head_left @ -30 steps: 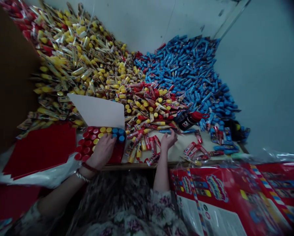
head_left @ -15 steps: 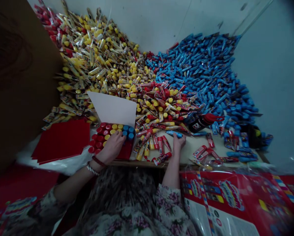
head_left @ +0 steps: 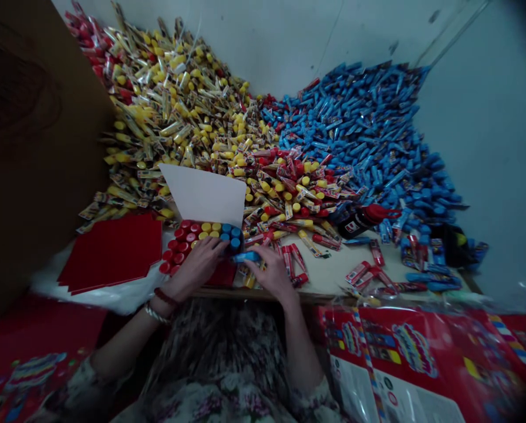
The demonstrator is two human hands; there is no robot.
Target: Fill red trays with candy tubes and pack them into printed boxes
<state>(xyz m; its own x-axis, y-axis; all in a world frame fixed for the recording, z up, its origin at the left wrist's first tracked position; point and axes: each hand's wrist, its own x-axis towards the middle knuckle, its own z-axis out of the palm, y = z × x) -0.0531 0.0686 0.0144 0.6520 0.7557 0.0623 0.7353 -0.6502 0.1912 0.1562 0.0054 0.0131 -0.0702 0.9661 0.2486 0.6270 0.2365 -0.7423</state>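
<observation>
A red box (head_left: 225,275) with a raised white lid flap (head_left: 205,195) holds upright tubes with red, yellow and blue caps (head_left: 235,242). My left hand (head_left: 202,259) reaches over the box, its fingers bent together beside the blue caps; the fingertips and anything they grip are hidden. Just right of the box, my right hand (head_left: 272,275) pinches a blue tube (head_left: 246,257) lying roughly level, its narrow end toward the left hand. Loose red tubes (head_left: 297,257) lie on the table beyond the right hand.
Large heaps of yellow tubes (head_left: 170,111) and blue tubes (head_left: 355,123) rise behind. Red card sheets (head_left: 111,249) lie left of the box. A dark bottle with a red lid (head_left: 355,223) lies at right. Plastic-covered printed red packaging (head_left: 399,352) stands at the front right.
My right hand has brought the blue tube leftward from the middle of the table to the box's right side. My left hand has stayed over the box, shifting slightly.
</observation>
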